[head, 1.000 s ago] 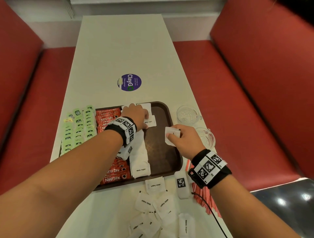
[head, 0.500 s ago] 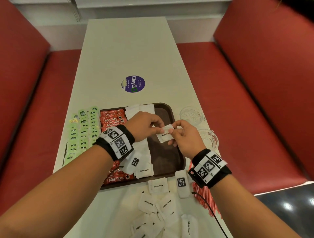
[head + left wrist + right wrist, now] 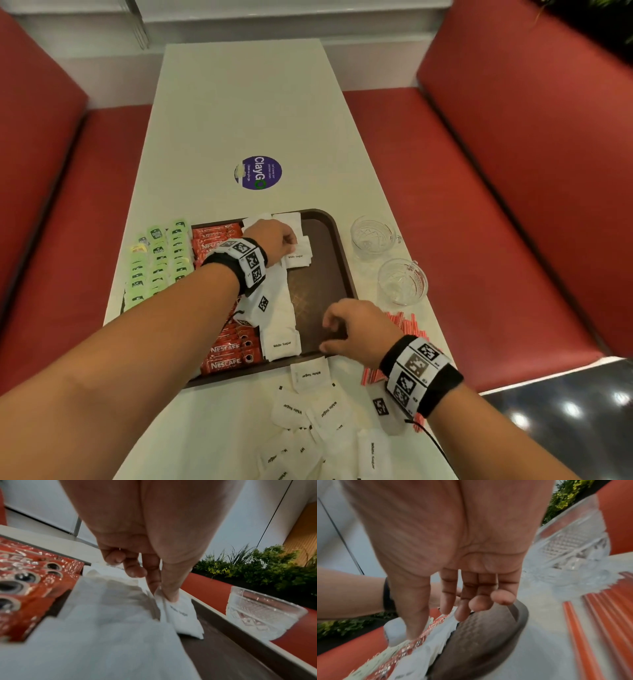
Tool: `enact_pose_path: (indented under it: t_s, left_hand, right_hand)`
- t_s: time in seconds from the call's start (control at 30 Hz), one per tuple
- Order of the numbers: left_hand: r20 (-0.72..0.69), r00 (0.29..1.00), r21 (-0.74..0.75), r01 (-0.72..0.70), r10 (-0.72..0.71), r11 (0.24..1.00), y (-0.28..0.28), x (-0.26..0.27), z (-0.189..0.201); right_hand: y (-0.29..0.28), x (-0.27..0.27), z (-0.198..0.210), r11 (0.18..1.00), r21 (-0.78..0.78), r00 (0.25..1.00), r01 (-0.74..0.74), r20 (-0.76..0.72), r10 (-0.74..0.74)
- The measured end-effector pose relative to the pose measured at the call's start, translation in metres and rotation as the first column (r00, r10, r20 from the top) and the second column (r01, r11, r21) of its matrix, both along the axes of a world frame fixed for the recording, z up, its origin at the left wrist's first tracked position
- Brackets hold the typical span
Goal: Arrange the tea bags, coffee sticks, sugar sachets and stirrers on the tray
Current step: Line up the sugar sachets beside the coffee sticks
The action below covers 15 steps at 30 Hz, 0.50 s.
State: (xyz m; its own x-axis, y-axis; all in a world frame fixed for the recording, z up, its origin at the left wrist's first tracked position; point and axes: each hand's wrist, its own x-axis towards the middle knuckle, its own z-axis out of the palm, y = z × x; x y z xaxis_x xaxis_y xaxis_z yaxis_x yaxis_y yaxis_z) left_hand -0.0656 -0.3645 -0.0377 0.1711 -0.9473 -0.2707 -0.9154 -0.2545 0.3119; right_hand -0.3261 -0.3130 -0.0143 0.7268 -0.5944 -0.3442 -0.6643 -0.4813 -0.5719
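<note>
A brown tray (image 3: 342,246) holds green tea bags (image 3: 157,260), red coffee sticks (image 3: 226,356) and a row of white sugar sachets (image 3: 279,318). My left hand (image 3: 286,241) is at the tray's far end and pinches a white sugar sachet (image 3: 181,615) between thumb and forefinger, its lower end lying on the tray. My right hand (image 3: 339,329) hovers over the tray's near right corner with its fingers loose and nothing in it (image 3: 471,605). Loose sugar sachets (image 3: 308,411) lie on the table below the tray. Red stirrers (image 3: 404,325) lie right of the tray.
Two clear glass cups (image 3: 371,236) (image 3: 402,281) stand on the white table (image 3: 246,102) right of the tray. A round purple sticker (image 3: 262,172) is on the table beyond it. Red bench seats (image 3: 462,205) flank both sides.
The sachet passed from my right hand to my left, which carried it to the tray's far end. My right hand has drawn back toward the near right corner, empty.
</note>
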Motion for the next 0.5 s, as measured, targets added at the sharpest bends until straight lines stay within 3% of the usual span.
enact_pose_path:
  t_s: [0.13, 0.33, 0.5]
  left_hand:
    - [0.073, 0.997, -0.007, -0.018, 0.019, 1.000, -0.004, -0.007, 0.000]
    - [0.098, 0.974, 0.073, 0.198, -0.205, 0.977, -0.004, -0.024, -0.010]
    - [0.152, 0.966, 0.065, 0.204, -0.212, 0.977, 0.002, -0.028, -0.002]
  right_hand:
    - [0.008, -0.008, -0.001, 0.992, -0.013, 0.988, -0.129, -0.092, 0.127]
    - [0.022, -0.009, -0.005, 0.970, -0.037, 0.960, -0.241, -0.153, 0.232]
    - [0.033, -0.004, -0.013, 0.951, -0.084, 0.943, -0.296, -0.181, 0.278]
